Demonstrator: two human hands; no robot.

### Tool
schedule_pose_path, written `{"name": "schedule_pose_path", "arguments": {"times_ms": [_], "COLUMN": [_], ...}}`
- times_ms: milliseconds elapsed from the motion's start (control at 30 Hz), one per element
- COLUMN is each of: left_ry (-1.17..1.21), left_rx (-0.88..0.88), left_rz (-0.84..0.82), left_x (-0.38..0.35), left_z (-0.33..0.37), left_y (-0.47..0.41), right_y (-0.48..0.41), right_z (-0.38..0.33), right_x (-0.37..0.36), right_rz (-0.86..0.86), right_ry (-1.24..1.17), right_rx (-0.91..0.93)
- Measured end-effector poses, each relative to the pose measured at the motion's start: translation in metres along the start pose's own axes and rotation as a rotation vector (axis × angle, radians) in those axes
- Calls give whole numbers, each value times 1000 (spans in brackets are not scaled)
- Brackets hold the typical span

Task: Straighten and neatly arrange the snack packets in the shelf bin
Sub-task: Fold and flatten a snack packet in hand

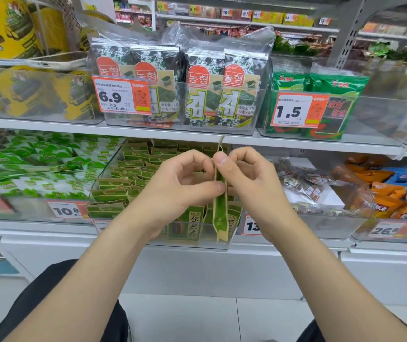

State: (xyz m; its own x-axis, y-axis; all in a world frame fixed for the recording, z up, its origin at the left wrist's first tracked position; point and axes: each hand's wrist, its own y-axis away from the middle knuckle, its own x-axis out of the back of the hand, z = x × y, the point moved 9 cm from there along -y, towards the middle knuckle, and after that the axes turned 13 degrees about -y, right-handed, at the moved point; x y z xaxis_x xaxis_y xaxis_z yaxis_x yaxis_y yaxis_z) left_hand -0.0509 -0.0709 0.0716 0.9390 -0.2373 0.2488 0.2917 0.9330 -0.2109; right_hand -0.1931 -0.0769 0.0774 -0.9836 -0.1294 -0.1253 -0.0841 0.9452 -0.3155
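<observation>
A clear shelf bin (187, 244) on the lower shelf holds several green-and-tan snack packets (123, 188), some lying flat in loose stacks, a few standing at the front. One packet (220, 213) is held upright and edge-on above the bin's front. My left hand (185, 186) pinches it from the left with thumb and fingers. My right hand (244, 178) pinches its upper part from the right, thumb on top.
The upper shelf (197, 137) carries bins of seaweed packs (205, 90) with price tags. Left of the bin lie green-white packets (37, 169); right of it, clear bagged snacks (306, 186) and orange and blue packets (395, 188). My knees are at the bottom.
</observation>
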Motion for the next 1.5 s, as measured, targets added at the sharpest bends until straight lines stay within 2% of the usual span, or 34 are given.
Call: {"name": "schedule_pose_path", "arguments": {"times_ms": [133,300,500,667,767,833,933,1100,1300,1400,1500], "left_ry": [47,62,131,131,81,55,-20,-265,-346,-390,-322], "left_rx": [12,-5,23,21,37,64,14,17,131,137,152], "left_rz": [61,158,76,34,58,32,-75,-141,-224,-162,-43], "left_x": [-2,6,4,6,8,2,-11,-17,-10,-2,7], "left_z": [0,1,-7,-6,-9,-13,-7,-12,-26,-27,-26], "left_y": [0,-2,-4,-4,-3,-3,-1,0,2,0,-2], "right_y": [-1,0,1,1,0,-4,-7,-12,-11,-11,-10], "right_z": [-6,5,4,0,-3,-1,1,3,8,6,1], "right_x": [0,-3,3,-3,-3,4,18,38,64,69,67], "right_rz": [21,14,61,-54,-172,-139,-58,80,220,148,-58], "right_ry": [-21,-64,-105,-145,80,189,220,145,37,102,229], "right_rx": [53,-18,-57,-40,-7,-17,-31,-24,-118,-208,-219]}}
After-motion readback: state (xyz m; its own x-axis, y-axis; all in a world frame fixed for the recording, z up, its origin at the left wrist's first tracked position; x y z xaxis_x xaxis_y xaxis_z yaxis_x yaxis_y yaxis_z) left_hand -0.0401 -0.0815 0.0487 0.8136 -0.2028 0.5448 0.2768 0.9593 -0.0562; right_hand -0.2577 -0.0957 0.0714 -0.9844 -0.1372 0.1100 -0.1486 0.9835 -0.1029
